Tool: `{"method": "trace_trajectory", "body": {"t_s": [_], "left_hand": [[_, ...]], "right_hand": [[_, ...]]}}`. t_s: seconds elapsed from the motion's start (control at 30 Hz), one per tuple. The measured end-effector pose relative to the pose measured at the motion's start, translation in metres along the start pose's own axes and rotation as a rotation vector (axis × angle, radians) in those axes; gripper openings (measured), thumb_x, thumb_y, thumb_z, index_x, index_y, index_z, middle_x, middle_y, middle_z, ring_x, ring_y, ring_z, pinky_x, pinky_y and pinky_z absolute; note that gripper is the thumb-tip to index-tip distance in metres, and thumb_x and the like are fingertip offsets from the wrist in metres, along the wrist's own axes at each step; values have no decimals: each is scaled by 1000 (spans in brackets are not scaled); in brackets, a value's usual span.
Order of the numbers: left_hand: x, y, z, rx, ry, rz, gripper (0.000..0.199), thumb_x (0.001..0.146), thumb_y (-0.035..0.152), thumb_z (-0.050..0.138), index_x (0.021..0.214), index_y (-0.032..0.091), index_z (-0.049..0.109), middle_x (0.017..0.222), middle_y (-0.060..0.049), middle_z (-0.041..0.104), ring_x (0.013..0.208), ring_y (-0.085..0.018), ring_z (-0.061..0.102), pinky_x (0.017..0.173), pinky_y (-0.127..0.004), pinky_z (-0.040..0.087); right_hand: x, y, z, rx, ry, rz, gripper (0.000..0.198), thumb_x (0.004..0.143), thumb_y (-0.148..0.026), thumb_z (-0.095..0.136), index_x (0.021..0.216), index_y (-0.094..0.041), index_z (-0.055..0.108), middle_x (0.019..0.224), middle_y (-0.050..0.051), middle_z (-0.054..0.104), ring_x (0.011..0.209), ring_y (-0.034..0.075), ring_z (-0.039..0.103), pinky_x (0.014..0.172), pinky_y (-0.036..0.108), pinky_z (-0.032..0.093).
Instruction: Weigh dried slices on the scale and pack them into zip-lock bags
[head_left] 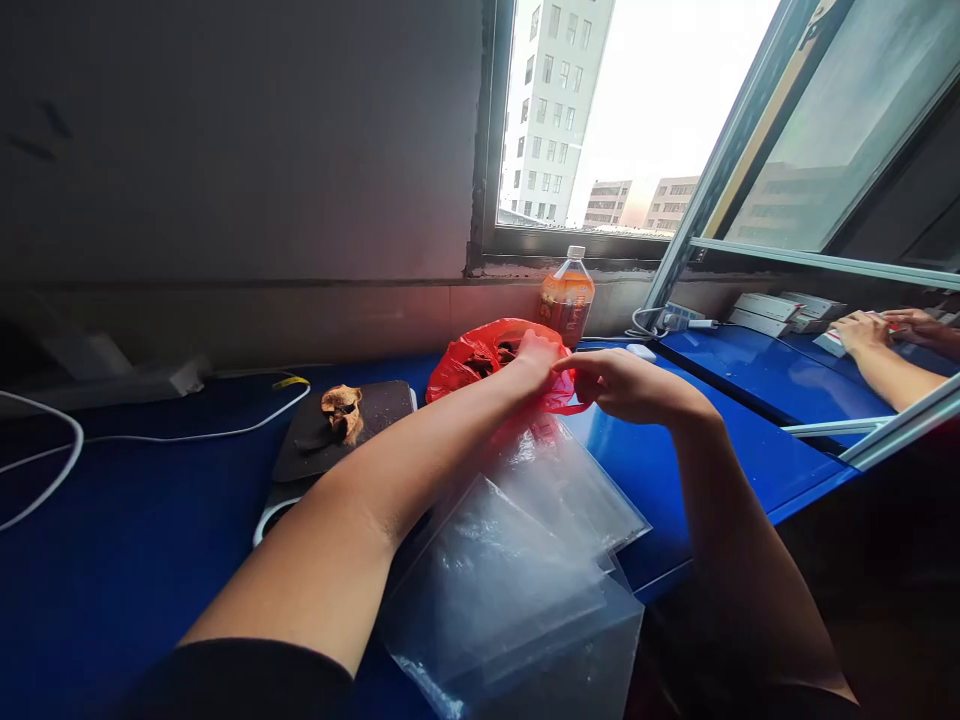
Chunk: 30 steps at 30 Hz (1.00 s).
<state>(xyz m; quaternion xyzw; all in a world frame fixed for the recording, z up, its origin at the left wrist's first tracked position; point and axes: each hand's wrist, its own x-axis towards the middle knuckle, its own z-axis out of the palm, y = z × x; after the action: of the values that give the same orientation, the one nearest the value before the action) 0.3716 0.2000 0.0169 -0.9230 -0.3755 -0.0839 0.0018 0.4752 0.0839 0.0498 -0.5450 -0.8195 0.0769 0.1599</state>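
Note:
A red plastic bag (463, 352) stands with its mouth open, dark brown dried pieces showing inside. My left hand (541, 360) is closed at the bag's right rim, knuckles bent and fingertips hidden. Close against it, my right hand (626, 385) pinches the same rim between thumb and fingers. Several clear plastic bags (502, 580) lie loosely stacked below the red bag and hang over the table's front edge. Left of my forearm, a dark flat scale (386, 410) carries a curled, tan-brown dried piece (343, 410).
A bottle of orange-brown drink (568, 300) stands behind the red bag, below the window. White cables (187, 436) cross the blue table (97, 560). On the right, beyond a metal frame (825, 262), a co-worker's hands (870, 330) hold a small box near stacked white boxes (765, 312).

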Motion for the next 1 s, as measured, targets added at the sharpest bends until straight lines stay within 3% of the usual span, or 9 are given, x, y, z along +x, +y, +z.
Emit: {"method": "trace_trajectory", "body": {"t_s": [0.17,0.33,0.4,0.53,0.7,0.8,1.0], "left_hand": [[-15,-2,-8,6,19,31,35,93,34,58,123,15,56,123,-10,59,104,-22,61,87,-44,54],[-38,-23,-29,-93,116,29,15,88,23,59,97,16,69,97,-7,70,94,-24,66,81,-34,51],[-46,-31,-36,-156,156,11,16,85,16,57,94,16,69,95,-6,72,89,-20,67,75,-28,50],[-61,-44,-46,-281,151,-25,20,75,8,58,90,15,70,87,-4,73,79,-16,66,67,-24,48],[-85,-59,-49,-433,90,-21,13,71,15,63,81,15,71,76,-1,71,74,-16,65,68,-24,49],[-101,-67,-50,-515,98,-42,14,72,23,64,81,14,69,76,-2,70,72,-16,64,68,-26,49],[-148,-71,-67,-701,149,-102,22,80,32,56,92,15,61,90,-6,72,81,-16,66,74,-28,51]], "right_hand": [[-2,2,-3,102,14,-16,56,65,1,43,110,-19,70,76,0,68,67,11,60,64,20,46],[0,7,0,67,88,-1,62,63,1,43,117,-18,67,76,0,69,67,11,59,63,20,46],[3,12,4,56,89,-6,62,64,1,43,118,-19,67,75,0,68,67,11,58,63,20,46],[11,16,14,105,105,-44,47,76,-8,47,116,-20,67,87,2,70,71,12,61,63,21,47],[22,12,27,65,165,-34,30,87,-27,53,111,-15,67,90,6,69,76,15,61,71,26,48],[28,9,37,-15,254,-82,33,86,-30,57,113,-15,66,95,9,63,85,19,60,82,31,49],[32,0,50,-156,558,-67,33,85,-32,60,113,-16,66,108,13,49,106,28,50,94,45,45]]}}
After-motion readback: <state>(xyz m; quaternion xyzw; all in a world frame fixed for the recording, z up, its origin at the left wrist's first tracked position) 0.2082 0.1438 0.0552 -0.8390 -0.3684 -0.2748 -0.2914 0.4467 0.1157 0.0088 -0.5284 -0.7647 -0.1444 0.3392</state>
